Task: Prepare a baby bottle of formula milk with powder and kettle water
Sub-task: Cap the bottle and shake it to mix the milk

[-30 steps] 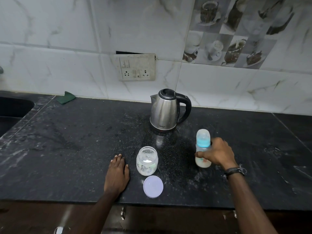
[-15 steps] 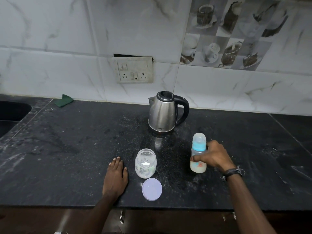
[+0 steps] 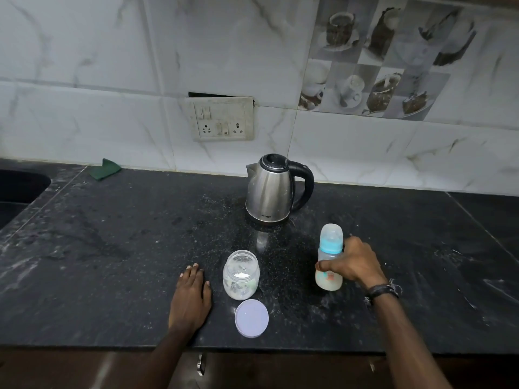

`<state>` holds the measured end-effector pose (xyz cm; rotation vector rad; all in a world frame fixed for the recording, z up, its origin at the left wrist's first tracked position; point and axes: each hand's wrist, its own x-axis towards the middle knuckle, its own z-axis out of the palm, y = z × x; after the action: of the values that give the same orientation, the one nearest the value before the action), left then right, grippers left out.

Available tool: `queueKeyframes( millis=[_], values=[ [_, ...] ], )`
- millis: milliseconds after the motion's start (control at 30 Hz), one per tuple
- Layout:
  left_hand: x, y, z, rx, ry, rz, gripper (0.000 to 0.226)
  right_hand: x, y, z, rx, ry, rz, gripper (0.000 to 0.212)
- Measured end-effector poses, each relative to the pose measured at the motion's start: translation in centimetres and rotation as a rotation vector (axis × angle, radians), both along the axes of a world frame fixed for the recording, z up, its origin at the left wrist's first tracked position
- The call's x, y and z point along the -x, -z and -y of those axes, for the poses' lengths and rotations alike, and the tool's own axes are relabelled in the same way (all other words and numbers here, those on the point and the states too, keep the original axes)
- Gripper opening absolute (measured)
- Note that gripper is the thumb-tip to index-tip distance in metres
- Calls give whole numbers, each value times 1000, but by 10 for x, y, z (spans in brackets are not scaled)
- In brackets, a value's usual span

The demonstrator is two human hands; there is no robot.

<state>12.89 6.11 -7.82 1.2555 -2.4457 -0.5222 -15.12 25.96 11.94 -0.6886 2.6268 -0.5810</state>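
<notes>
A baby bottle (image 3: 330,255) with a blue collar and clear cap stands upright on the black counter (image 3: 112,248), milky liquid in its lower part. My right hand (image 3: 352,262) grips its body from the right side. A clear powder jar (image 3: 241,275) stands open to the left of the bottle, a little white powder inside. Its round pale lid (image 3: 251,318) lies flat in front of it. My left hand (image 3: 191,299) rests flat on the counter left of the jar, holding nothing. A steel kettle (image 3: 271,189) with a black handle stands behind, lid down.
White powder is scattered over the counter around the kettle and bottle. A green cloth (image 3: 104,169) lies at the back left by the wall. A dark sink (image 3: 19,189) opens at the far left. A switch and socket plate (image 3: 222,119) sits on the tiled wall.
The view has tilted slightly. My right hand stays on the bottle, which stands in about the same spot. My left hand has not moved.
</notes>
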Motion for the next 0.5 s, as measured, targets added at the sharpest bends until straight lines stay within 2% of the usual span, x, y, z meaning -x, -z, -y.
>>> queueKeyframes(
  millis=[67, 167, 233, 367, 467, 500],
  values=[
    [0, 0, 0, -1, 2, -1, 63, -2, 0, 0, -21, -14, -5, 70],
    [0, 0, 0, 0, 5, 3, 63, -1, 1, 1, 37, -3, 18, 63],
    [0, 1, 0, -2, 2, 5, 63, -3, -1, 0, -9, -8, -16, 69],
    [0, -1, 0, 1, 10, 3, 62, -3, 1, 0, 55, -14, 40, 52],
    [0, -1, -1, 0, 4, -2, 63, -2, 3, 0, -3, -22, 8, 66],
    [-1, -1, -1, 1, 5, -6, 63, -1, 5, 0, 5, -30, 28, 65]
  ],
)
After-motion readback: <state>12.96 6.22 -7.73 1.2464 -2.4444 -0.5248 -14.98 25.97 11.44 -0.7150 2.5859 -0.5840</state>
